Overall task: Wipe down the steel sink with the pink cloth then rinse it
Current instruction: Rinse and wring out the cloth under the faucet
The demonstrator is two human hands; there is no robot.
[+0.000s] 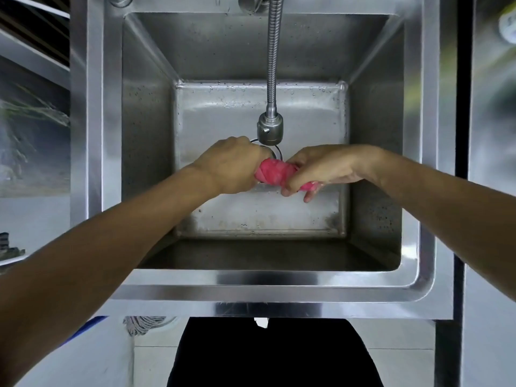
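Observation:
The pink cloth (275,170) is rolled into a tight twisted bundle, held over the middle of the deep steel sink (251,280). My left hand (230,166) grips its left end in a fist. My right hand (325,169) grips its right end, with a little pink showing below the fingers. Both hands are just below the faucet head (270,129), which hangs on a flexible steel hose (275,51). No water stream is visible. The drain ring (277,152) shows partly behind the cloth. The sink floor looks wet, with droplets on the walls.
The sink's wide steel rim runs along the front and both sides. A steel panel (491,163) stands to the right. Left of the sink lie shelves and blurred surfaces (33,121). Below the front edge, my dark clothing (273,356) and a mop head (142,324) show.

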